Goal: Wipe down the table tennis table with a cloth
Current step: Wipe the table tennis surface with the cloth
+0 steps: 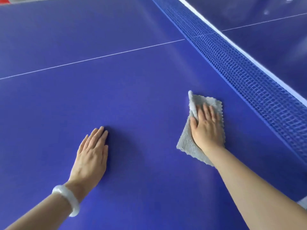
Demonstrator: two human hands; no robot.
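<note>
Big blue counter point(132, 97) for table tennis, with a thin white line point(93, 58) running across it. Blue net point(240, 68) with a white top edge along the right side, going from far to near. Right hand point(206, 127) flat on a grey cloth point(187, 145), fingers straight and a bit spread, pressing it down on the counter, close to the net but not touching it. Cloth fluffy, with wavy edges; one far corner folded up beside the pointer finger; near end sticking out under the wrist. Left hand point(90, 156) flat on the bare counter, palm down, fingers straight and close together, holding nothing. Well apart from the cloth, off to the left. Smooth white bracelet point(68, 201) round the left wrist. Both arms bare. Something red point(5, 0) at the far left corner, too blurry to say what.
</note>
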